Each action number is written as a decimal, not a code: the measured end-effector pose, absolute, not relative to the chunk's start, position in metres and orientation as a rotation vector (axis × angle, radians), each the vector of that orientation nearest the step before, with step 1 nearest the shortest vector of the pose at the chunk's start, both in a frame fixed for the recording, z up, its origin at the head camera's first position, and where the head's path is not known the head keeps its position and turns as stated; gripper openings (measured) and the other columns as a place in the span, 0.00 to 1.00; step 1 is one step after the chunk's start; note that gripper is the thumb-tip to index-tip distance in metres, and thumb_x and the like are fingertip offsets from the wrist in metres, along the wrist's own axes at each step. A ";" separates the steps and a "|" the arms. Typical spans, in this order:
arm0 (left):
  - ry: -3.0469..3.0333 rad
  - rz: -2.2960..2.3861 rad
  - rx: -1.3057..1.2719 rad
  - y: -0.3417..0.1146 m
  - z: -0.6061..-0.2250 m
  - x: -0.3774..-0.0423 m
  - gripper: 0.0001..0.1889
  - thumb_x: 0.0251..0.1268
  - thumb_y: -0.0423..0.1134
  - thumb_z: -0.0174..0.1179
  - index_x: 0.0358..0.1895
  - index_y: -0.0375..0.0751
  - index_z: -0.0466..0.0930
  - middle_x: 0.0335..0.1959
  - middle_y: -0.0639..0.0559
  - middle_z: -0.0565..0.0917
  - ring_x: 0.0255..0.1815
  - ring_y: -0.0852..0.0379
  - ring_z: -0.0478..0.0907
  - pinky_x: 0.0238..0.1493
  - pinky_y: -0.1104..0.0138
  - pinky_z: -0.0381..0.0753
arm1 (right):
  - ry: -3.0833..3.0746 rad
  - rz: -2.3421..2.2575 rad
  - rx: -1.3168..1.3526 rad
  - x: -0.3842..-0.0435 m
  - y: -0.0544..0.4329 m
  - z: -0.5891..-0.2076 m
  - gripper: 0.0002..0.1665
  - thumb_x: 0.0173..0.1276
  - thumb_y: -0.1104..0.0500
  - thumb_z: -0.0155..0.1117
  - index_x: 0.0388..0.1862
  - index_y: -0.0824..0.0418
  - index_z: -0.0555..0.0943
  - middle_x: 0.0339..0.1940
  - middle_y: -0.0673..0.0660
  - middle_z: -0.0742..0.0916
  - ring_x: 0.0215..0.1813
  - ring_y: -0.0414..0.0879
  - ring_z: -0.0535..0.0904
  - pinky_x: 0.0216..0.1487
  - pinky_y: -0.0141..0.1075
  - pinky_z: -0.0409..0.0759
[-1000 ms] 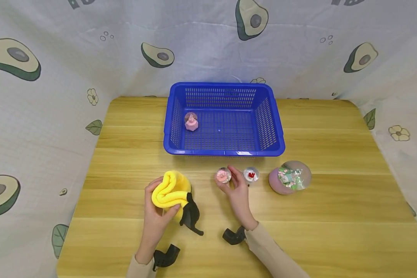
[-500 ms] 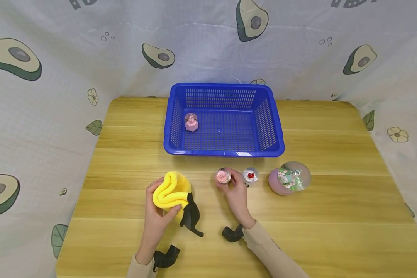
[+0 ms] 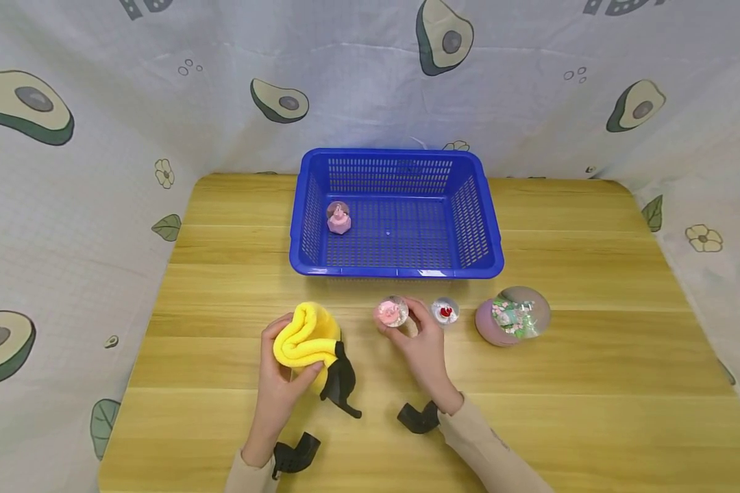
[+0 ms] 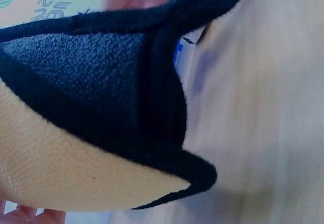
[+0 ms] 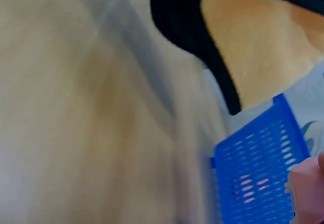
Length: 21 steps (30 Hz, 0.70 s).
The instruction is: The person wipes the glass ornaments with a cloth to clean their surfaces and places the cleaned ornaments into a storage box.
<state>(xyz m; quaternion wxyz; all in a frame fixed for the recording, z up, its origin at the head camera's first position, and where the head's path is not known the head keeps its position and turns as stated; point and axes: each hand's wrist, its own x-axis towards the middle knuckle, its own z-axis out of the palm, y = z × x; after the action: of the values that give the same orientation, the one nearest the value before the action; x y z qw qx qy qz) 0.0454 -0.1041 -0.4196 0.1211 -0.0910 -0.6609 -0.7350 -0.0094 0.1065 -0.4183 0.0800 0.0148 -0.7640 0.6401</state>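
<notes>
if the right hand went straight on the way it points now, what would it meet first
The right hand, holding a pink globe, would probably meet the near rim of the blue basket; height is unclear.

The left grip (image 3: 277, 370) curls, thumb (image 3: 306, 375) opposite fingers (image 3: 274, 329), the left forearm (image 3: 262, 436) stretched nearly straight ahead. The right grip (image 3: 425, 346) pinches between thumb and fingertips (image 3: 411, 303), the right forearm (image 3: 487, 445) slanting forward and inward.

Soft even light, white glare on the basket rim (image 3: 397, 272), blurry tabletop (image 5: 66, 133) in both wrist views.
</notes>
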 end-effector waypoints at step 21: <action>-1.985 -2.080 -0.577 -0.090 -0.408 0.024 0.36 0.51 0.31 0.71 0.61 0.27 0.60 0.64 0.39 0.64 0.65 0.46 0.62 0.64 0.62 0.65 | -2.226 1.995 0.647 -0.002 0.123 -0.385 0.30 0.49 0.81 0.67 0.54 0.73 0.75 0.51 0.66 0.79 0.54 0.44 0.74 0.52 0.30 0.77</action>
<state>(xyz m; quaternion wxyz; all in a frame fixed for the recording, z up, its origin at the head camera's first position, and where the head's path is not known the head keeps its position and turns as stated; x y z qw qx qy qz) 0.0242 -0.0904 -0.4083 0.1043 -0.1958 -0.6733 -0.7053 -0.0018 0.1235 -0.3852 0.0415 0.2115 -0.7271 0.6519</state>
